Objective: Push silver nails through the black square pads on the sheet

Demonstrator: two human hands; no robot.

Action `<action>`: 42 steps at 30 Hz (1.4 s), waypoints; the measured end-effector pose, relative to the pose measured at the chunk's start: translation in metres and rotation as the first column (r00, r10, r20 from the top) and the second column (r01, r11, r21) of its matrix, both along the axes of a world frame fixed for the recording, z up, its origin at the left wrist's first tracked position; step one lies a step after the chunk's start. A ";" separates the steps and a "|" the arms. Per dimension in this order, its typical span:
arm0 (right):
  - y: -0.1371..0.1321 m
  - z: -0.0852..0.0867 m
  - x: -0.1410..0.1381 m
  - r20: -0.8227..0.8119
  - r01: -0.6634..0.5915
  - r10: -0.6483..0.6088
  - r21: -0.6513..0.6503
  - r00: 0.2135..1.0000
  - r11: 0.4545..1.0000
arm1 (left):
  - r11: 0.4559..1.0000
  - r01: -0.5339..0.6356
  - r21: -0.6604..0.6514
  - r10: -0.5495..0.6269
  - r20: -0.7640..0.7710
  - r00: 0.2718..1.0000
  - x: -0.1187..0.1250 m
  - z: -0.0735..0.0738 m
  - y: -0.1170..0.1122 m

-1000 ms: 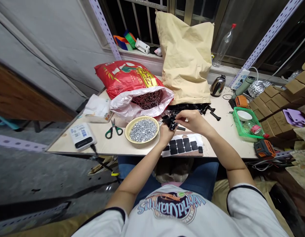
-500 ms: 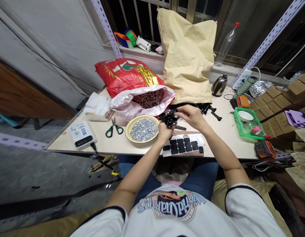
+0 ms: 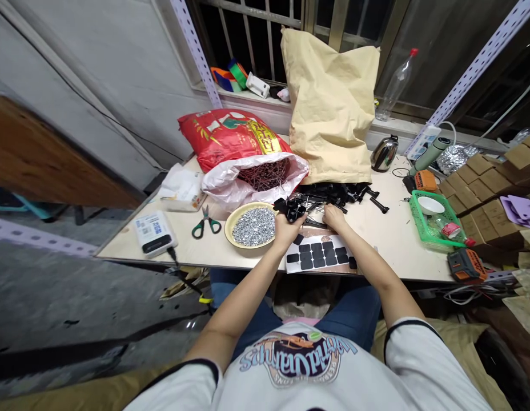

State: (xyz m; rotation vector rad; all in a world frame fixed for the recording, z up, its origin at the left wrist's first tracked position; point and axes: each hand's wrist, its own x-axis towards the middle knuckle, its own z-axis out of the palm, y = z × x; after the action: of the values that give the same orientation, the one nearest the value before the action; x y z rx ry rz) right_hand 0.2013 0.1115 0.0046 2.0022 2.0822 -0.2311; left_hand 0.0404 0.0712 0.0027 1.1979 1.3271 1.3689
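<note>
My left hand [image 3: 286,230] is closed around a cluster of black plastic parts [image 3: 294,209], just right of a yellow bowl [image 3: 228,233] of small silvery metal pieces. My right hand [image 3: 333,217] rests low over the table, its fingers curled at the near edge of a pile of black plastic parts [image 3: 340,193] and thin metal pieces. What its fingertips hold, if anything, is hidden. Below both hands lies a white sheet with rounded black stickers [image 3: 318,254], close to the table's front edge.
Behind the bowl slumps a red sack [image 3: 235,132] of dark reddish screws, beside a tall tan bag [image 3: 331,108]. Green-handled scissors [image 3: 205,222], a white box-shaped device [image 3: 153,233] and a tissue pack [image 3: 182,188] are left. A green basket [image 3: 419,220] and cordless-tool battery [image 3: 466,264] are right.
My right hand has come away from the black parts in my left hand and dropped to the table by the pile. My left hand still holds its cluster. The view has shifted slightly.
</note>
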 end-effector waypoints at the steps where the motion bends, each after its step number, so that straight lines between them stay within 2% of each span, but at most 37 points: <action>1: 0.001 -0.001 0.001 -0.005 0.001 -0.001 0.006 1.000 1.000 | 1.000 0.002 -0.003 -0.002 0.004 1.000 0.000 -0.001 -0.001; 4: 0.003 -0.003 0.001 -0.028 0.002 -0.001 0.030 1.000 1.000 | 1.000 0.015 0.004 -0.015 0.003 1.000 -0.002 0.000 -0.002; 7: 0.003 0.003 0.003 -0.060 -0.002 0.005 0.062 0.998 0.998 | 0.998 0.035 0.049 -0.034 -0.029 0.999 -0.007 0.002 -0.004; 10: 0.002 0.021 0.009 -0.097 -0.007 0.018 0.118 0.995 0.993 | 0.987 0.065 0.149 -0.046 -0.125 0.991 -0.010 0.003 -0.005; 12: -0.003 0.042 0.014 -0.159 -0.016 0.051 0.218 0.986 0.976 | 0.968 0.109 0.227 -0.062 -0.207 0.976 -0.010 0.002 -0.006; 14: -0.013 0.067 0.017 -0.301 -0.023 0.161 0.412 0.940 0.911 | 0.946 0.152 0.285 -0.066 -0.292 0.954 -0.007 0.000 -0.007; 16: -0.031 0.096 0.016 -0.441 -0.002 0.369 0.640 0.818 0.768 | 0.925 0.189 0.330 -0.057 -0.372 0.927 -0.003 -0.004 -0.009; 18: -0.052 0.123 0.010 -0.448 -0.006 0.577 0.787 0.683 0.618 | 0.895 0.230 0.383 -0.037 -0.451 0.892 0.001 -0.007 -0.011; 19: -0.063 0.135 0.006 -0.425 -0.028 0.647 0.823 0.634 0.568 | 0.875 0.252 0.413 -0.022 -0.488 0.873 0.002 -0.009 -0.012; 22: -0.089 0.156 -0.006 -0.355 -0.163 0.759 0.843 0.546 0.512 | 0.818 0.297 0.493 0.056 -0.581 0.812 0.005 -0.012 -0.015; 25: -0.099 0.154 -0.014 -0.266 -0.322 0.818 0.823 0.510 0.468 | 0.774 0.306 0.555 0.145 -0.625 0.767 0.006 -0.013 -0.018; 29: -0.099 0.131 -0.020 -0.120 -0.455 0.832 0.791 0.541 0.410 | 0.732 0.287 0.618 0.234 -0.624 0.746 0.008 -0.014 -0.021; 34: -0.096 0.110 -0.024 0.074 -0.532 0.816 0.791 0.574 0.302 | 0.735 0.313 0.602 0.193 -0.628 0.754 0.010 -0.015 -0.023; 39: -0.101 0.107 -0.026 0.214 -0.566 0.769 0.794 0.603 0.223 | 0.744 0.318 0.588 0.176 -0.631 0.756 0.010 -0.018 -0.022; 42: -0.105 0.107 -0.027 0.241 -0.606 0.790 0.770 0.563 0.197 | 0.752 0.335 0.568 0.157 -0.647 0.746 0.009 -0.020 -0.022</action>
State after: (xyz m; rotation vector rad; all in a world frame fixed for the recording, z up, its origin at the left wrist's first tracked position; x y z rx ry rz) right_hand 0.1740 0.0063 0.1120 0.9251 3.4073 0.8910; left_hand 0.0496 0.0493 -0.0174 2.4029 1.2118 1.4340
